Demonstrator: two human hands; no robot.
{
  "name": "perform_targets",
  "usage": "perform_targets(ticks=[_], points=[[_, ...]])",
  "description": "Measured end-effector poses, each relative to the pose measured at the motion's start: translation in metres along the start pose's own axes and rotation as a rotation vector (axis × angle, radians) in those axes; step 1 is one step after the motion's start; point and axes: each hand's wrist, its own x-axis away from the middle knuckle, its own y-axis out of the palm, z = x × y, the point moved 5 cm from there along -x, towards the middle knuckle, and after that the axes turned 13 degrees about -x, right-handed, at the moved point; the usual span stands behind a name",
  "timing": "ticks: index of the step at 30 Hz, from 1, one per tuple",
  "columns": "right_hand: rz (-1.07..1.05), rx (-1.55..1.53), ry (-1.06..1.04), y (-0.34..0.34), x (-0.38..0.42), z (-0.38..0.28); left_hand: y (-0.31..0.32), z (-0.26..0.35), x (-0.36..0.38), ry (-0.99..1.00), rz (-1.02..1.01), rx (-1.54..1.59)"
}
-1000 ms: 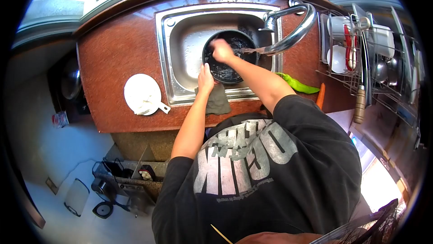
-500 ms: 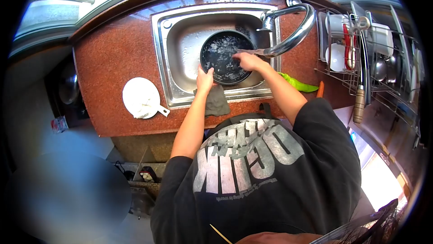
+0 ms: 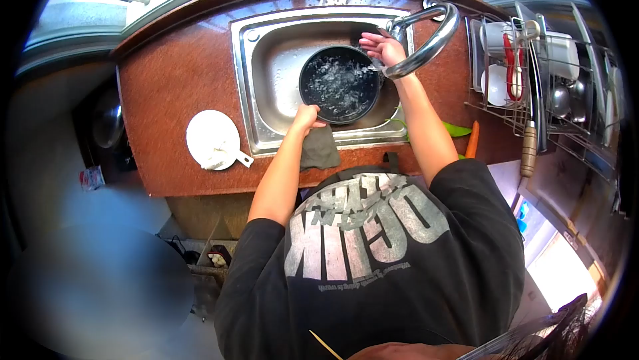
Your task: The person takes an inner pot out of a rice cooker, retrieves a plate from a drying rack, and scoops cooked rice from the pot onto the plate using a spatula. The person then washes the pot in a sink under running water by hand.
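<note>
A round black pot (image 3: pixel 319 97) sits in the steel sink (image 3: pixel 273 117), with bubbly water (image 3: pixel 339 83) churning inside it. My left hand (image 3: pixel 308 117) grips the pot's near-left rim, its fingers closed there. Beyond the pot's far right side, my right hand (image 3: pixel 385 48) is raised with its fingers stretched out and holds nothing. Those fingers are right beside the base of the curved chrome faucet (image 3: pixel 432 47), whose spout bends round in front of the wrist. A dark grey cloth (image 3: pixel 320 149) drapes over the sink's front edge just below my left hand.
On the counter (image 3: pixel 166 87) to the left lies a white lid-like disc with a handle (image 3: pixel 212 135). Green peppers (image 3: pixel 456 130) and a carrot (image 3: pixel 473 140) lie right of the sink. A wire dish rack (image 3: pixel 489 110) with dishes and utensils stands further right, a wooden-handled tool (image 3: pixel 528 150) hanging from it.
My right hand has left the pot's water and moved up and right to the faucet, its fingers now spread. My left hand stays at the pot's rim.
</note>
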Motion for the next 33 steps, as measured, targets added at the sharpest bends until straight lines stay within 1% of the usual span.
perform_targets(ticks=[1,3,5,6,7,9,10,11,12,14,15,16,17,20,22,23,25,26,28,29,30,31,33], points=[[0.024,-0.015,-0.013,0.001,0.001,0.000,-0.001,0.000,0.001,0.032,0.037,-0.006],[0.042,-0.050,0.012,-0.009,-0.010,0.012,-0.002,0.002,0.003,0.033,0.001,-0.029],[0.098,0.438,-0.271,-0.020,-0.013,0.029,-0.002,0.007,0.005,-0.036,-0.039,-0.042],[0.227,0.935,-0.548,-0.012,0.015,0.018,-0.002,0.011,0.008,-0.048,-0.044,-0.051],[0.311,1.177,-0.705,-0.019,0.018,0.035,-0.002,0.010,0.006,-0.040,-0.049,-0.053],[0.415,1.195,-0.392,-0.027,0.034,0.050,-0.003,0.006,-0.003,0.027,-0.047,0.007],[0.412,1.195,-0.400,-0.036,0.027,0.059,-0.002,0.008,0.001,0.025,-0.050,-0.010],[0.300,1.213,-0.327,-0.049,0.013,0.078,-0.003,0.006,-0.003,0.028,-0.047,-0.010],[0.189,1.226,-0.253,-0.048,0.013,0.084,-0.003,0.004,-0.006,0.018,-0.050,-0.024],[0.184,1.188,-0.283,-0.048,0.017,0.086,-0.006,-0.004,-0.008,0.013,-0.052,-0.049],[0.177,1.158,-0.317,-0.043,0.021,0.081,-0.007,0.002,0.003,0.072,-0.037,-0.021],[0.216,1.160,-0.309,-0.034,0.029,0.076,-0.007,0.008,0.009,0.132,-0.023,0.010],[0.194,1.162,-0.298,-0.029,0.038,0.070,-0.007,0.011,0.014,0.139,-0.024,0.010],[0.162,1.109,-0.252,-0.026,0.042,0.071,-0.020,0.011,0.021,0.177,0.084,0.012],[0.156,1.023,-0.429,-0.024,0.042,0.070,-0.027,0.011,0.024,0.208,0.128,-0.002],[0.152,1.023,-0.428,-0.025,0.039,0.072,-0.031,0.011,0.025,0.243,0.165,-0.022],[0.092,1.032,-0.307,-0.032,0.019,0.087,-0.037,0.011,0.026,0.261,0.194,-0.044],[0.115,0.958,-0.349,-0.034,0.012,0.095,-0.042,0.013,0.026,0.290,0.216,-0.054],[0.118,0.906,-0.364,-0.013,0.032,0.075,-0.052,0.011,0.023,0.320,0.244,-0.062],[0.125,0.854,-0.376,-0.003,0.040,0.068,-0.062,0.015,0.025,0.411,0.363,-0.231],[0.163,0.834,-0.434,0.000,0.042,0.067,-0.069,0.018,0.029,0.497,0.482,-0.403],[0.159,0.833,-0.432,-0.002,0.039,0.074,-0.071,0.029,0.043,0.581,0.599,-0.578],[0.115,0.692,-0.391,-0.003,0.030,0.083,-0.073,0.036,0.058,0.560,0.570,-0.548]])
